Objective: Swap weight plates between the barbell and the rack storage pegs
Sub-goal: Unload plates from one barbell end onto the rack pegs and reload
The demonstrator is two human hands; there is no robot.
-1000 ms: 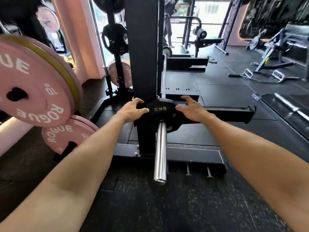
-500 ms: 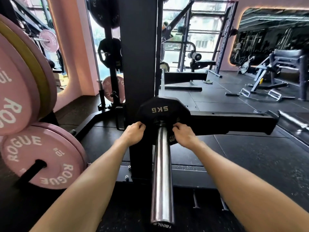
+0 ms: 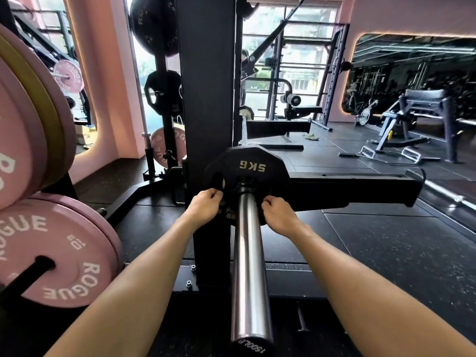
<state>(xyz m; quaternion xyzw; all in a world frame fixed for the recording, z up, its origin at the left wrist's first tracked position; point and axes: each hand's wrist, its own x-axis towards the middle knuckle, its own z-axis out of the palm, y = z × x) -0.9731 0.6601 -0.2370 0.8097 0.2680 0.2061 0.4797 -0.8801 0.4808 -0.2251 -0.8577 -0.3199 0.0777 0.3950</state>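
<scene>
- Since a moment ago my hands have dropped from the sides of the black plate [image 3: 247,176] to its lower edge, and the bar now runs closer under my view.
- Far left, pink plates [image 3: 55,249] sit on a storage peg [image 3: 24,275], lettered "ROGUE" in white with a small "10".
- My left hand [image 3: 204,207] curls round the black plate's lower left rim, beside a grip hole.
- The plate, marked "5KG", sits on the barbell sleeve [image 3: 249,266], right against the black rack upright [image 3: 208,99].
- The sleeve's end cap reads "1500LB".
- My right hand [image 3: 279,215] curls round the plate's lower right rim.
- Right of it, a black safety arm [image 3: 355,188] juts outward.
</scene>
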